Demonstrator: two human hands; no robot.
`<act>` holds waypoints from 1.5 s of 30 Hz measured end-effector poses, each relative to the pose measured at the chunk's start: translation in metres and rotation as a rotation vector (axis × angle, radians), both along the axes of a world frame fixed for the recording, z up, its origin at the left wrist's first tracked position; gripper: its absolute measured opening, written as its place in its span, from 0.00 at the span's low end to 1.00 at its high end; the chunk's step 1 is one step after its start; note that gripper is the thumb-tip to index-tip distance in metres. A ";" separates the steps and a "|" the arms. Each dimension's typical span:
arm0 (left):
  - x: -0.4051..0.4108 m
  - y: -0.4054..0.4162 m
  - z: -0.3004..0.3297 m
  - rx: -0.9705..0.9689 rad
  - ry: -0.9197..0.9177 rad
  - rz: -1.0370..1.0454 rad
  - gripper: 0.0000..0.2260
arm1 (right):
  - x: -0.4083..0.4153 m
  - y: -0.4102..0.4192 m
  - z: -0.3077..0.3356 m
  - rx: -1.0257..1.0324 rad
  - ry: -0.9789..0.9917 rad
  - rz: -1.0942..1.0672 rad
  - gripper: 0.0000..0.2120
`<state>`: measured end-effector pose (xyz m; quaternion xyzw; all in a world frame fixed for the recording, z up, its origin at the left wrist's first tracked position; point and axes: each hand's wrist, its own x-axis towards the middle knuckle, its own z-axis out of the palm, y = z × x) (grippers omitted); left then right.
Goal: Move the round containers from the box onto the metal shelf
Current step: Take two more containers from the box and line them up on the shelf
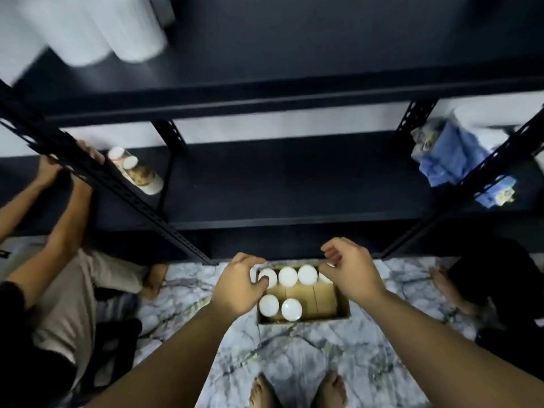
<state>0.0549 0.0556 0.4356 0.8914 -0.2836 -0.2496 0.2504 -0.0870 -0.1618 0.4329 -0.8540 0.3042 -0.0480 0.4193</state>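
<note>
My left hand (pixel 240 285) grips a far-row round container (pixel 268 276) in the box (pixel 343 312); my right hand (pixel 350 269) pinches another. Lifting both, a lid could slip, dropping it short of the metal shelf (pixel 294 184).

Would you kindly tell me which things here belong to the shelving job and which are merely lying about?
Job: cardboard box; white-lidded containers; metal shelf; left hand; right hand.
Lying about: blue bundle; white rolls.
</note>
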 end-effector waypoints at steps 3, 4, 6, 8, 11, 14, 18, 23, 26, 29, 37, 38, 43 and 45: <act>-0.006 0.002 -0.064 0.077 0.083 -0.028 0.18 | -0.010 0.007 -0.060 0.029 0.097 -0.031 0.11; -0.006 0.003 -0.087 0.101 0.101 -0.033 0.18 | -0.012 0.011 -0.081 0.049 0.123 -0.044 0.12; -0.005 0.006 -0.136 0.123 0.129 -0.035 0.18 | -0.014 0.019 -0.128 0.090 0.163 -0.073 0.13; -0.003 0.006 -0.184 0.130 0.152 -0.049 0.17 | -0.014 0.028 -0.178 0.120 0.179 -0.083 0.14; -0.002 0.011 -0.260 0.168 0.152 -0.056 0.17 | -0.013 0.043 -0.253 0.136 0.212 -0.089 0.16; -0.001 0.020 -0.340 0.251 0.126 -0.047 0.24 | -0.013 0.056 -0.325 0.148 0.270 -0.092 0.22; 0.001 0.021 -0.415 0.392 0.017 -0.244 0.30 | -0.007 0.064 -0.404 0.117 0.365 -0.034 0.30; 0.016 0.022 -0.518 0.450 -0.116 -0.372 0.33 | 0.018 0.076 -0.506 0.031 0.493 0.091 0.36; 0.022 0.019 -0.567 0.491 -0.219 -0.430 0.41 | 0.030 0.085 -0.554 0.011 0.550 0.142 0.41; 0.019 0.019 -0.600 0.519 -0.249 -0.420 0.46 | 0.036 0.099 -0.589 -0.024 0.603 0.177 0.47; 0.013 0.022 -0.581 0.392 -0.167 -0.222 0.40 | 0.029 0.095 -0.574 -0.005 0.504 -0.006 0.44; 0.013 0.021 -0.563 0.366 -0.121 -0.181 0.39 | 0.024 0.089 -0.555 0.016 0.491 -0.038 0.44; 0.013 0.022 -0.426 0.251 0.113 -0.069 0.37 | -0.002 0.062 -0.415 0.130 0.357 -0.165 0.32; 0.015 0.023 -0.363 0.197 0.226 -0.072 0.32 | -0.010 0.055 -0.348 0.116 0.292 -0.143 0.24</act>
